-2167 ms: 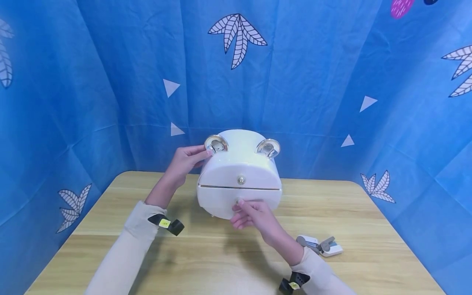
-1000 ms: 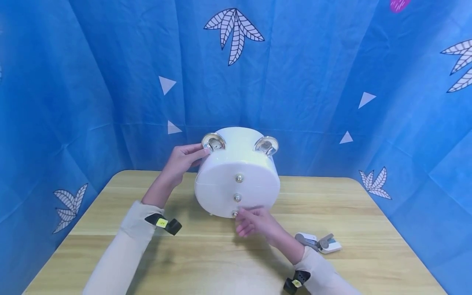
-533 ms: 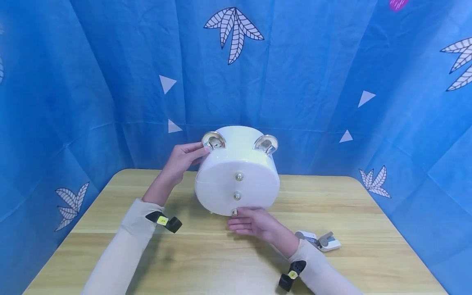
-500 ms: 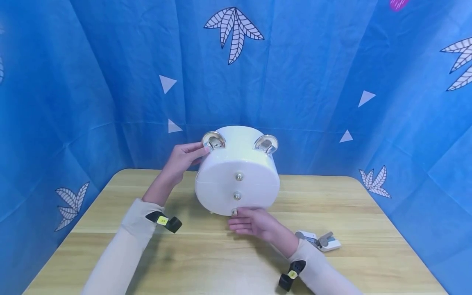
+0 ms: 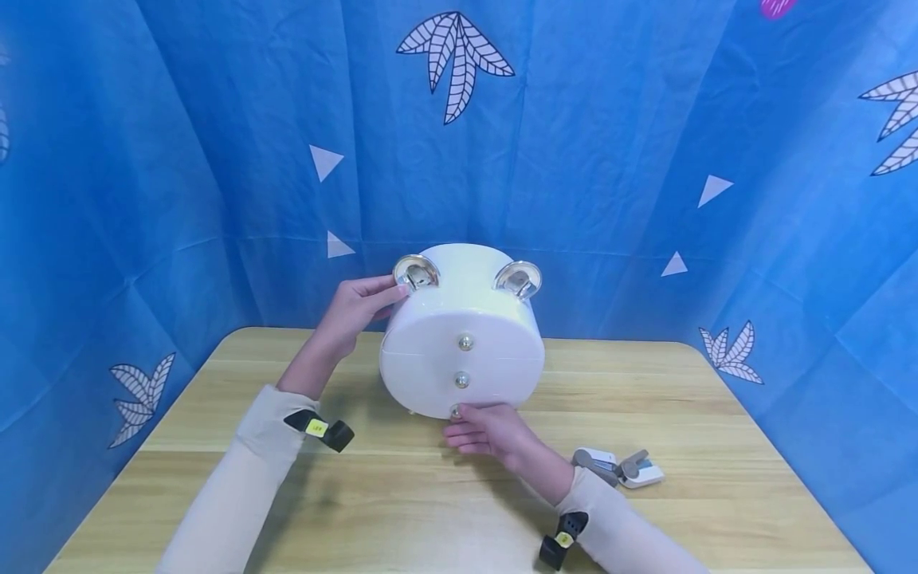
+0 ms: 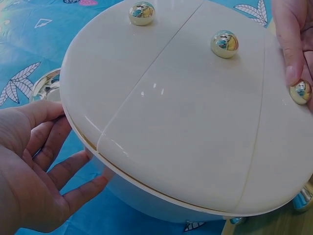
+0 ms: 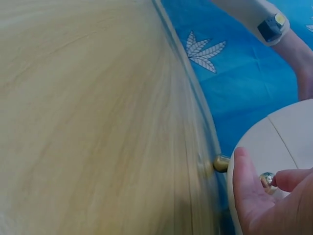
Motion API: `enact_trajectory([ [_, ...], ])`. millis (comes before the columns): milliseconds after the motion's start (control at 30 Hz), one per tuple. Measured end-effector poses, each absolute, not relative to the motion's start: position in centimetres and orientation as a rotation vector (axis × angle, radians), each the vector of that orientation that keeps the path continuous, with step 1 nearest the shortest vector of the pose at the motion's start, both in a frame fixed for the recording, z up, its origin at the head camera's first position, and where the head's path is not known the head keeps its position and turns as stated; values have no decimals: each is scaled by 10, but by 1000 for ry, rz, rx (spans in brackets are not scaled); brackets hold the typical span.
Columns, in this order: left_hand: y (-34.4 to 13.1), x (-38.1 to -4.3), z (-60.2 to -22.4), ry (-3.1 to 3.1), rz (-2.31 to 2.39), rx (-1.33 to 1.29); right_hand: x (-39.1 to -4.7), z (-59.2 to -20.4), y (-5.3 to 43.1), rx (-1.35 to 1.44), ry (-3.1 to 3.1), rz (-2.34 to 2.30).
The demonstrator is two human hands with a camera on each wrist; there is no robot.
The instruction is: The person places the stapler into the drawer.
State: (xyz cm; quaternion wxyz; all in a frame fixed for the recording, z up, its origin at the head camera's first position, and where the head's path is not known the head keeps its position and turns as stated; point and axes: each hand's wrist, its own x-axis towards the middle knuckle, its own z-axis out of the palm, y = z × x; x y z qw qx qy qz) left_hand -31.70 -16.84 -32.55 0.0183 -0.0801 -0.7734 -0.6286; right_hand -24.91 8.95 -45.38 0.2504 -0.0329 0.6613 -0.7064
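Observation:
A white oval drawer box (image 5: 423,367) with two gold ears stands at the table's far side. Three round gold knobs run down its front, and thin seams divide the drawer fronts, which lie flush. My left hand (image 5: 355,311) touches the box's left side by the left ear (image 5: 416,273); in the left wrist view its fingers (image 6: 73,166) spread along the side wall behind the rim. My right hand (image 5: 495,434) is at the lowest knob (image 6: 300,92), thumb and forefinger pinching it. The other right fingers lie below the box's front edge.
A small grey and white hinged thing (image 5: 618,468), stapler-like, lies on the wooden table (image 5: 394,510) beside my right forearm. A blue patterned curtain (image 5: 595,143) closes off the back and both sides. Small gold feet (image 7: 221,163) show under the box.
Two seconds ago the middle drawer stood out a little with my right hand at its knob. It has gone in, and that hand has moved down to the lowest knob. My left hand stayed.

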Motion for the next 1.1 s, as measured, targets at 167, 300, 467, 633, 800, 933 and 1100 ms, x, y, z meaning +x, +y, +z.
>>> enact_trajectory([
  [167, -168, -317, -326, -2401, -1952, -241, -248, -455, 89, -125, 1864, -1909],
  [300, -167, -317, -325, -2397, -1957, -238, -247, -455, 89, -140, 1890, -1903],
  [467, -167, -317, -325, -2401, -1951, -241, -247, -454, 90, -141, 1885, -1909],
  [633, -168, -316, -325, -2397, -1944, -237, -248, -455, 89, -134, 1872, -1920],
  [800, -168, -314, -325, -2392, -1940, -229, -248, -456, 89, -134, 1884, -1916],
  [933, -167, -314, -326, -2385, -1950, -228, -246, -455, 90, -134, 1893, -1906],
  [1100, -167, -316, -324, -2382, -1950, -232, -244, -454, 91, -137, 1892, -1905],
])
